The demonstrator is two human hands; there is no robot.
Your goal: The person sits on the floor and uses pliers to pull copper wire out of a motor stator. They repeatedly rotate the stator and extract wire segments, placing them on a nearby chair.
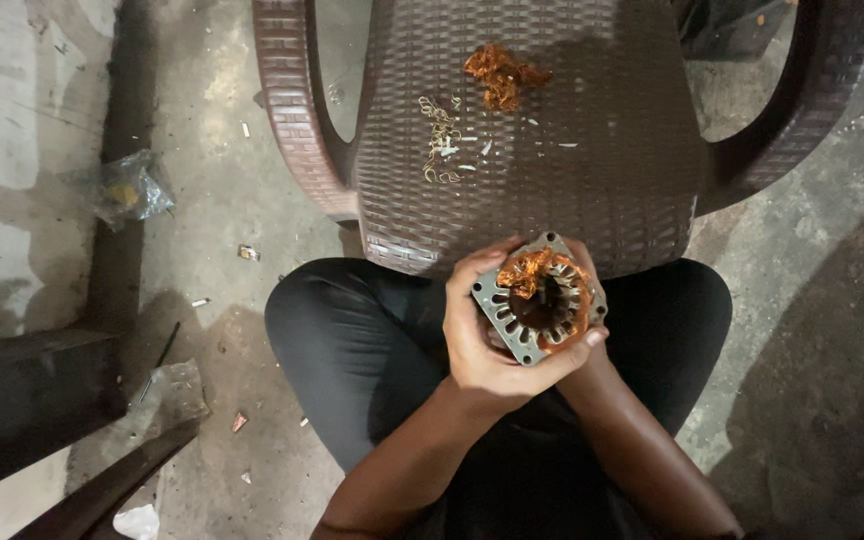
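Stator [540, 300], slotted metal ring with copper windings, gripped over lap. Left hand [482, 335] curled around its near and left edge, thumb tip on right rim. Right hand [584, 262] mostly hidden behind it, fingers on far edge; grip unclear. Beyond hands, brown wicker chair [592, 170] carrying copper wire clump [502, 75] and clipped scraps [442, 140].

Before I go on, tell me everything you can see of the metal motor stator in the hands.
The stator is a squarish grey metal core with a ring of slots around a dark round bore. Orange copper wire sits in it, bunched loosely at the upper left and curving along the right side. It is held above the lap, its face tilted up toward the camera, just in front of the brown woven chair. The left hand wraps its left and lower edges; the right hand, mostly hidden, supports it from behind.
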